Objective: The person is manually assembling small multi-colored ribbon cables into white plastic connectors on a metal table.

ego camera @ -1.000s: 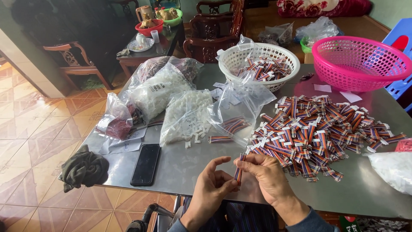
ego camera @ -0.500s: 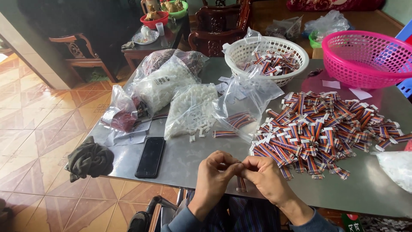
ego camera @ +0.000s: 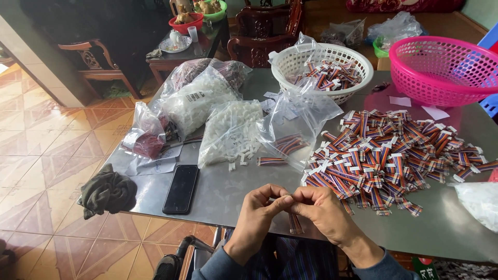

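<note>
My left hand and my right hand meet at the near edge of the grey metal table, fingertips pinched together on a short striped ribbon cable that hangs down between them. Just right of my hands lies a big heap of the same multicoloured ribbon cables with white connectors. Ahead of my hands sits a clear bag of small white plastic connectors, with a few spilled beside it.
A black phone and a dark crumpled cloth lie at the near left. Further back stand more plastic bags, a white basket with cables and a pink basket. Wooden chairs and a side table stand beyond.
My hands have drawn closer together, and the cable between them now hangs lower from pinched fingertips. The view has shifted slightly.
</note>
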